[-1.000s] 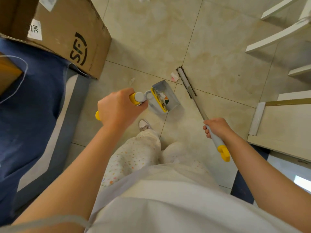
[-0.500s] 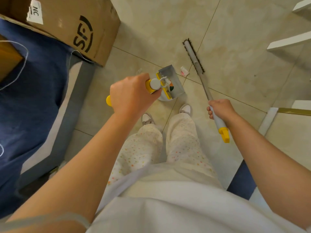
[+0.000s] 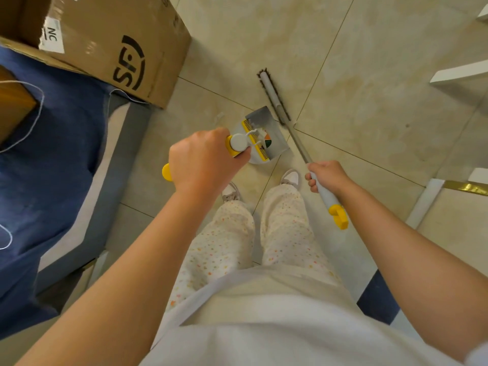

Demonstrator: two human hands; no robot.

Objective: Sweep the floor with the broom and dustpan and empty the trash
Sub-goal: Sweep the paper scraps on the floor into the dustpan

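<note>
The left hand, at frame centre, curls its fingers tight around the upright handle of the dustpan. The grey pan rests on the tiled floor just above, with paper scraps inside. Right of centre, the right hand wraps all its fingers around the broom, whose bristled head lies just beside the pan's upper right edge. 1 cardboard box sits upper left.
</note>
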